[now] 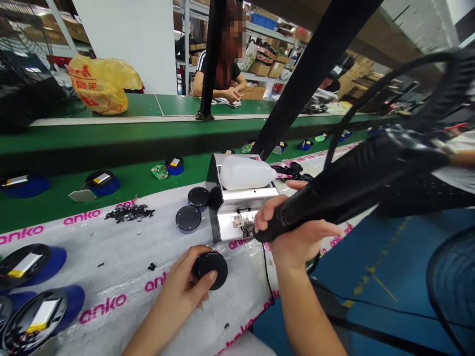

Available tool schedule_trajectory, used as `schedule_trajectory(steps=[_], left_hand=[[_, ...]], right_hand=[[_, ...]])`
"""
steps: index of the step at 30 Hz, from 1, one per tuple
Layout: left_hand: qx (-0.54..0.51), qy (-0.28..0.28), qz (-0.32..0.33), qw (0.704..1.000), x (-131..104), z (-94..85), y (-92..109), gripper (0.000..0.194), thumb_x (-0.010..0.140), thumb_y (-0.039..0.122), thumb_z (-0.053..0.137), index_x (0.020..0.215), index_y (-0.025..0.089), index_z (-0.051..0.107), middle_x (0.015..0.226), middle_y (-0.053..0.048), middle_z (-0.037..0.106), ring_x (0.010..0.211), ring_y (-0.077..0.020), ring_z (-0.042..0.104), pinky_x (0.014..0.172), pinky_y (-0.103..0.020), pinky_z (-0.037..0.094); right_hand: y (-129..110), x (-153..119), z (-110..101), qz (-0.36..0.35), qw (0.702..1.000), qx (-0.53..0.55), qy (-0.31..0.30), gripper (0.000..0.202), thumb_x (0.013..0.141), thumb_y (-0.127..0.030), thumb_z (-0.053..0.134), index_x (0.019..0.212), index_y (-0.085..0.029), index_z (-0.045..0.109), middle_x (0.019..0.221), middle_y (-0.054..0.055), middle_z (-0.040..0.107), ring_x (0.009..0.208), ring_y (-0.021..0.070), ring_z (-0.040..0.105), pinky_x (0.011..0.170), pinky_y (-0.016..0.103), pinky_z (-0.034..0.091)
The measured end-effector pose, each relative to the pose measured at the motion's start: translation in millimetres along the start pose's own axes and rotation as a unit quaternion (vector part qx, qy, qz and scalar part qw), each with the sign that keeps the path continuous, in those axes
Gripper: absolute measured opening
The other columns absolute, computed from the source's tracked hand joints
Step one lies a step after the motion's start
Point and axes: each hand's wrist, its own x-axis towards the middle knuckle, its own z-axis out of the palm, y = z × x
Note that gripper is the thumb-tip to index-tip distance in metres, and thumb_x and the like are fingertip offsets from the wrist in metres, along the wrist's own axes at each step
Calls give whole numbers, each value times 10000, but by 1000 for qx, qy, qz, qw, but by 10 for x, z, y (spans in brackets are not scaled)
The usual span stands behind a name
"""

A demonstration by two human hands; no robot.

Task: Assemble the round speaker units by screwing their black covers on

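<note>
In my left hand (187,279) is a round black lid (212,270), gripped at its edge with the thumb on its face, just above the plastic-covered bench. My right hand (293,237) is wrapped round a black electric screwdriver (326,185), which slants down to the left. Its lower end meets the front of a silver screw feeder (243,202); the bit is hard to make out there. A translucent white bottle (247,173) lies on top of the feeder. Left of the feeder rest two more round black lids (188,218), close together.
A pile of small black pieces (129,212) lies on the anko-printed sheet (122,257). Blue round housings (55,306) with batteries stand at left, others along the green conveyor belt (122,165). Black posts (297,84) rise behind. A person (226,64) sits across the line.
</note>
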Motion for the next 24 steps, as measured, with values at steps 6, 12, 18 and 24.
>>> schedule_trajectory(steps=[6,12,18,24], left_hand=[[-64,-43,6,997,36,10,-60,447,883,446,655,1276,244,588,1236,-100,620,571,-124,655,461,-267,564],[-70,-49,-17,996,32,-1,-5,482,871,449,666,1276,201,587,853,-20,680,519,-138,650,521,-275,556],[-72,-42,-26,996,22,0,49,451,860,435,658,1244,204,608,936,-30,660,558,-138,661,571,-295,568],[-84,-51,-16,995,31,9,49,376,868,381,644,1203,211,621,916,-15,642,545,-117,628,534,-264,554]], right_hand=[[-335,-281,59,44,996,53,-57,578,771,-785,640,1039,-274,681,555,-29,640,379,165,531,388,287,468],[-162,-450,224,36,996,49,-64,586,761,-816,613,986,-283,704,557,-37,641,351,169,533,359,293,467],[-37,-542,167,23,992,41,-117,533,823,-757,607,1001,-264,707,581,-11,655,387,186,555,383,310,470],[-102,-619,160,19,991,24,-129,489,880,-710,578,1026,-258,695,634,-1,639,464,179,558,454,322,488]])
